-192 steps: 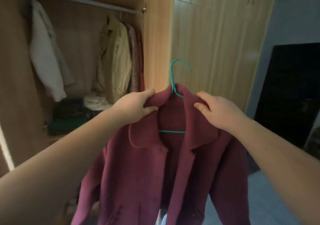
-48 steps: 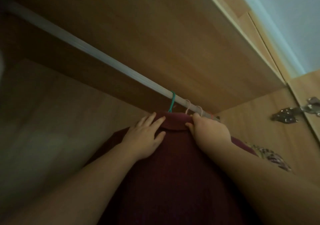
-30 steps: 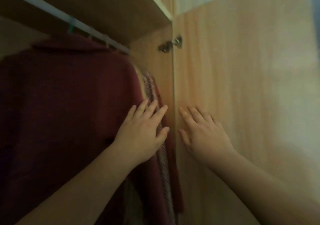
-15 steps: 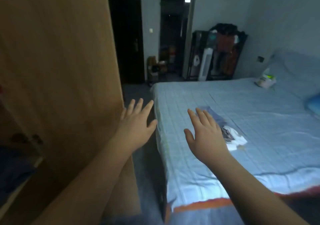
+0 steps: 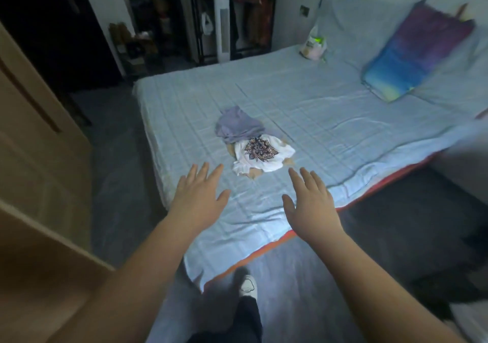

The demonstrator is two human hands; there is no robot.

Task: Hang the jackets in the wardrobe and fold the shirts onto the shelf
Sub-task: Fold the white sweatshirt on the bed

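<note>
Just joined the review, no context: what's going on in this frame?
A person faces a bed with the left hand and right hand both open, stretched out above its near edge and holding nothing. Further up the bed lie a white printed shirt and a grey garment bunched against it, neither touched yet. A wardrobe door shows at the left.

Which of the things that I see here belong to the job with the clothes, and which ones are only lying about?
For the job:
white shirt
lilac garment, touching its far edge
wardrobe door
left hand and right hand, both open and empty

Only lying about:
pillow
plastic bag
tower fan
bed, which only bears the clothes
</note>
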